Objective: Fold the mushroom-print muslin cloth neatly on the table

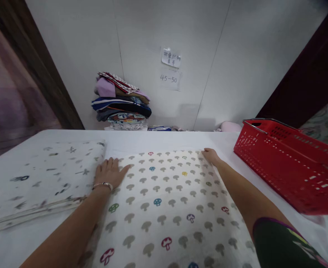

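A white cloth printed with grey and coloured mushrooms [168, 190] lies spread out in front of me, its near end running past the bottom of the view. My left hand [110, 172] rests flat on its far left edge, fingers spread, a bracelet on the wrist. At the far right corner, my right hand [211, 155] has its fingers closed on the cloth's edge; the fingertips are partly hidden. To the left lies a folded white cloth with leaf-like prints [66, 167], close beside my left hand.
A red plastic basket [281, 160] with a metal handle stands at the right of the white table [164, 137]. Behind the table's far edge rises a pile of folded fabrics [122, 102]. Handwritten paper signs [170, 79] hang on the wall. A pinkish curtain [16, 82] is at left.
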A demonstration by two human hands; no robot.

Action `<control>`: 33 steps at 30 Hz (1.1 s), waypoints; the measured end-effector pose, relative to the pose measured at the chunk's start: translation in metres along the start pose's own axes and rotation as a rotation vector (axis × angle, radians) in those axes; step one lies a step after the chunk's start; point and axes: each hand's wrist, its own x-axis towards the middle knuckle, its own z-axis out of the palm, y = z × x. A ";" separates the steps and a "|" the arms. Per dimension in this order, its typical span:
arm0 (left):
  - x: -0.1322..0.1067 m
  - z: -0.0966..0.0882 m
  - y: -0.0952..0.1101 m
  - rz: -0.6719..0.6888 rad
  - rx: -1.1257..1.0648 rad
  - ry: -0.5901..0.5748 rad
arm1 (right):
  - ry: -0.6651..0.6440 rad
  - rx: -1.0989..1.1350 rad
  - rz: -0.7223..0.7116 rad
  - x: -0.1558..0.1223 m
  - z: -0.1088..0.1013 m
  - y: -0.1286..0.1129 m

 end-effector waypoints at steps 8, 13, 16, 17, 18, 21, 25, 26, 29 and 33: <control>-0.001 -0.003 0.002 -0.010 0.013 -0.015 | 0.108 -0.039 -0.236 -0.015 0.008 -0.003; 0.000 -0.001 0.001 -0.011 0.008 -0.017 | 0.004 -0.097 -0.556 -0.051 0.004 -0.001; 0.000 -0.001 0.000 0.000 0.011 -0.002 | -0.069 -0.101 -0.642 -0.065 0.003 0.001; 0.000 -0.001 0.000 0.004 0.013 0.002 | -0.076 -0.068 -0.606 -0.066 0.004 0.001; 0.000 -0.001 0.000 0.008 0.015 0.006 | -0.078 -0.029 -0.537 -0.064 0.004 0.000; 0.001 -0.001 0.000 0.014 0.019 0.016 | -0.080 0.031 -0.272 -0.047 0.004 -0.003; 0.001 0.000 0.000 0.010 0.034 0.010 | -0.150 -0.074 -0.128 -0.011 -0.001 -0.009; 0.001 0.000 0.000 0.006 0.036 0.007 | -0.181 -0.115 -0.110 -0.002 -0.002 -0.011; 0.000 -0.001 0.000 0.002 0.029 0.002 | -0.269 -0.258 -0.085 0.018 -0.004 -0.017; -0.001 -0.004 0.003 0.003 0.022 0.012 | -0.337 -0.444 -0.108 0.033 -0.001 -0.023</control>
